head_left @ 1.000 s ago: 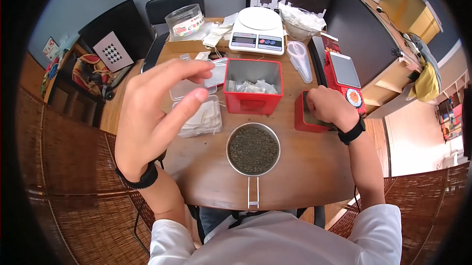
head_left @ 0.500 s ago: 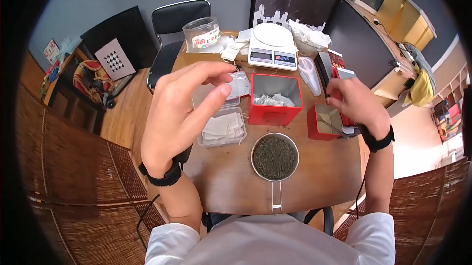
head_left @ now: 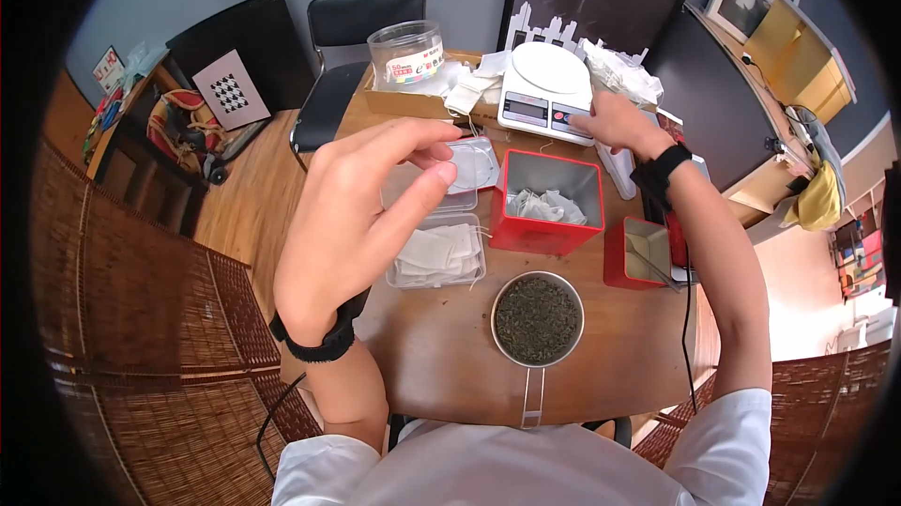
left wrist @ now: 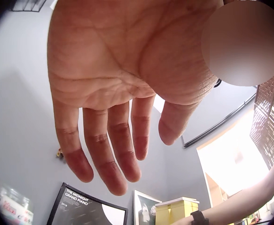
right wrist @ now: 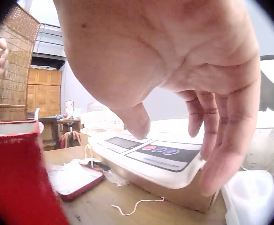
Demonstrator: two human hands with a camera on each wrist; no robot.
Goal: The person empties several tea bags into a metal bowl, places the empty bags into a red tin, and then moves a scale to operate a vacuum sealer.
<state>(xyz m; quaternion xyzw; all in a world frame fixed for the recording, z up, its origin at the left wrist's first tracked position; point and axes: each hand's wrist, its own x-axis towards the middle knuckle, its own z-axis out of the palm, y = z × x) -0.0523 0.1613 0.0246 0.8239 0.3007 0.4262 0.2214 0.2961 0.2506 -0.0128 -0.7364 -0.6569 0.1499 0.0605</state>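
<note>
My right hand [head_left: 624,126] is at the front right corner of a white kitchen scale [head_left: 547,68]. In the right wrist view its thumb [right wrist: 136,123] hangs over the scale's button panel [right wrist: 160,152], and the other fingers reach down past the right edge. My left hand [head_left: 349,224] is raised over the table's left side, fingers loosely bent, holding nothing. Below and right of it are a clear plastic box [head_left: 436,271] of flat white bags and a large red tin [head_left: 540,238] of filled white bags. A metal pan of dark dried leaves [head_left: 538,320] stands nearest me.
A small red tin [head_left: 631,271] with a metal utensil inside stands right of the large one. A clear round jar [head_left: 408,60] sits in a cardboard tray at the back left. White bags [head_left: 624,74] fill a bowl behind the scale. A cable runs along my right arm.
My right hand has left the small red tin and moved up and back to the kitchen scale. My left hand stays raised, much the same shape. The head view has shifted.
</note>
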